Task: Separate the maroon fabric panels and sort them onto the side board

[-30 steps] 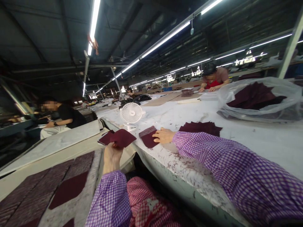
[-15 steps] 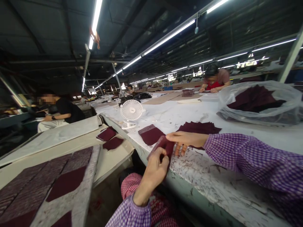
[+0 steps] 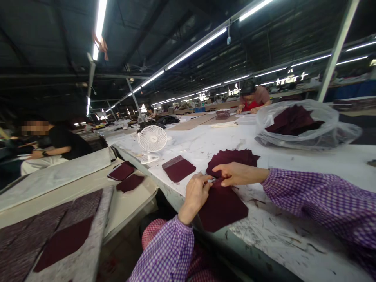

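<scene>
A maroon fabric piece [image 3: 225, 209] with clipped corners lies at the table's front edge, its lower part spread flat. At its upper left edge my left hand [image 3: 196, 196] is closed, thumb and fingertips pinching the cloth. My right hand [image 3: 242, 173] holds the upper edge between index finger and thumb, close to my left fingertips. Just behind it fans out a pile of maroon pieces [image 3: 235, 157] with zigzag edges. To the left lies another maroon piece [image 3: 179, 169] with a speckled grey band along its top.
A white fan [image 3: 152, 139] stands near the table's left edge. At the right is a clear plastic bag [image 3: 293, 143] of maroon cloth. A lower side table [image 3: 126, 203] holds more pieces and a board [image 3: 101, 223] of speckled panels. Two people sit working farther off.
The fabric piece, bunched up between my hands before, now lies spread toward the table edge. My right hand has shifted to its upper edge. The view has turned slightly right.
</scene>
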The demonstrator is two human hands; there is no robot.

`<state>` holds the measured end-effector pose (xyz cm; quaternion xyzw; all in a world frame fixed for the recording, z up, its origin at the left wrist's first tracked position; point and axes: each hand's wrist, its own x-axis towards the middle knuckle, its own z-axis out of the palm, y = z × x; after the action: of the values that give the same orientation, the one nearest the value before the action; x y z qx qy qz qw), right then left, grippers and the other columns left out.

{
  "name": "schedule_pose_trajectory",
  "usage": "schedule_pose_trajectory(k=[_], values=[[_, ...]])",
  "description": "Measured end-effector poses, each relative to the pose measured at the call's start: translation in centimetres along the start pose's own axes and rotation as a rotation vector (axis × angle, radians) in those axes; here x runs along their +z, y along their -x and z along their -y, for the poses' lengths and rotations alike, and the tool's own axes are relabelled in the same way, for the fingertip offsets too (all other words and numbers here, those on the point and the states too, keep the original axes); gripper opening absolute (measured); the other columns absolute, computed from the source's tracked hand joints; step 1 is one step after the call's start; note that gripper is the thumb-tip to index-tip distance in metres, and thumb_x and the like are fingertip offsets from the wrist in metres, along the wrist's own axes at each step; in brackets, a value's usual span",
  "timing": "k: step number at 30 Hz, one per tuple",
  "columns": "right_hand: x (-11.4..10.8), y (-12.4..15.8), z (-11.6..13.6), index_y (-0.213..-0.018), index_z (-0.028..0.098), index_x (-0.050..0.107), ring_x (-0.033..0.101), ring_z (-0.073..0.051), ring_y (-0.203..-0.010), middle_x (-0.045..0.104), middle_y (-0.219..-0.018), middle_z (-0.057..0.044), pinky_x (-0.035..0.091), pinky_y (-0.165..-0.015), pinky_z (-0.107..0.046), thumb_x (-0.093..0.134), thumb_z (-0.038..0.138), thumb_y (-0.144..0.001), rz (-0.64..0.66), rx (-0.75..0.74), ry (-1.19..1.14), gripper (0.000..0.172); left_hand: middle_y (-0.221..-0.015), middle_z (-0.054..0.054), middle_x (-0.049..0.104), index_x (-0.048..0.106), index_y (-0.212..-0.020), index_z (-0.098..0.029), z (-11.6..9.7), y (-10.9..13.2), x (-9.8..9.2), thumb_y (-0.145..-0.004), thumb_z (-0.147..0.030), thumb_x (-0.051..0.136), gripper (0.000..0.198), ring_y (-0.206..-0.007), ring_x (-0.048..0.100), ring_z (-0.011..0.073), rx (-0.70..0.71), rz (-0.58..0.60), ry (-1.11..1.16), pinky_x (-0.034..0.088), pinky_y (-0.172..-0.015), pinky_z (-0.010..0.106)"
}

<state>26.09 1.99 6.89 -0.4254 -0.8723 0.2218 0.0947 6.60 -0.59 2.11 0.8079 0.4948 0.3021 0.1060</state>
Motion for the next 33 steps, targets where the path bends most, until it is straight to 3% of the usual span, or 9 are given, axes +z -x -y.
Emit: schedule_pose_trajectory(k=[3,5,12,17,22,27,33], values=[[-0.9,0.2,-1.0,-0.108,0.011,0.061,0.060,-0.016,-0.067,0.067,-0.074,-0.004,0.042,-0.065,-0.026,0.049,0.025,-0.081,-0.062,-0.062,0.091,0.034,-0.087,0.004,0.062,0.070,-0.096,-0.024,-0.5,-0.1,0.5,-0.084,-0.018,0.052,0.023,-0.090,0.053,0.0191,0.040,-0.009,-0.117,0.042,-0.079,0.030],[-1.2,0.1,-1.5,-0.097,0.013,0.066,0.061,-0.015,-0.068,0.067,-0.077,-0.005,0.042,-0.067,-0.025,0.045,0.024,-0.083,-0.090,-0.144,0.138,0.027,-0.088,0.004,0.061,0.071,-0.093,-0.024,-0.9,-0.1,0.4,-0.085,-0.019,0.050,0.023,-0.091,0.051,0.0208,0.063,-0.007,-0.195,0.041,-0.080,0.033],[-0.6,0.1,-1.3,-0.085,0.015,0.067,0.059,-0.016,-0.076,0.067,-0.084,-0.006,0.040,-0.071,-0.026,0.044,0.022,-0.084,-0.118,-0.283,0.299,0.024,-0.090,0.005,0.063,0.071,-0.092,-0.022,-1.4,-1.1,0.1,-0.084,-0.017,0.048,0.025,-0.088,0.053,0.0210,0.101,0.109,-0.279,0.040,-0.082,0.035],[-0.1,-0.2,-1.7,-0.081,0.017,0.065,0.057,-0.014,-0.067,0.066,-0.078,-0.003,0.037,-0.063,-0.024,0.051,0.021,-0.078,-0.142,-0.196,0.357,0.015,-0.089,0.005,0.062,0.071,-0.089,-0.021,-0.8,-1.0,0.3,-0.085,-0.018,0.049,0.023,-0.086,0.054,0.0204,0.137,0.077,-0.229,0.042,-0.077,0.032],[0.5,-0.6,-2.6,-0.077,0.016,0.062,0.056,-0.013,-0.068,0.065,-0.079,-0.003,0.036,-0.063,-0.024,0.051,0.018,-0.077,-0.146,-0.179,0.365,0.012,-0.086,0.004,0.062,0.071,-0.093,-0.021,0.9,-0.6,0.3,-0.086,-0.022,0.052,0.021,-0.086,0.055,0.0179,0.155,0.062,0.015,0.043,-0.078,0.028],[0.9,-0.2,-3.0,-0.080,0.015,0.059,0.053,-0.013,-0.071,0.061,-0.084,-0.004,0.036,-0.064,-0.024,0.046,0.016,-0.083,-0.177,-0.295,0.430,0.014,-0.078,0.002,0.060,0.073,-0.091,-0.023,2.1,-0.5,0.8,-0.082,-0.014,0.055,0.021,-0.079,0.054,0.0158,0.132,0.016,0.068,0.044,-0.073,0.027],[1.9,0.4,-2.9,-0.085,0.014,0.058,0.049,-0.014,-0.071,0.056,-0.082,-0.005,0.033,-0.058,-0.026,0.038,0.016,-0.092,-0.215,-0.437,0.781,0.021,-0.077,0.002,0.058,0.072,-0.092,-0.025,2.1,-0.3,1.0,-0.085,-0.016,0.052,0.024,-0.078,0.052,0.0152,0.189,-0.013,0.020,0.044,-0.073,0.027]])
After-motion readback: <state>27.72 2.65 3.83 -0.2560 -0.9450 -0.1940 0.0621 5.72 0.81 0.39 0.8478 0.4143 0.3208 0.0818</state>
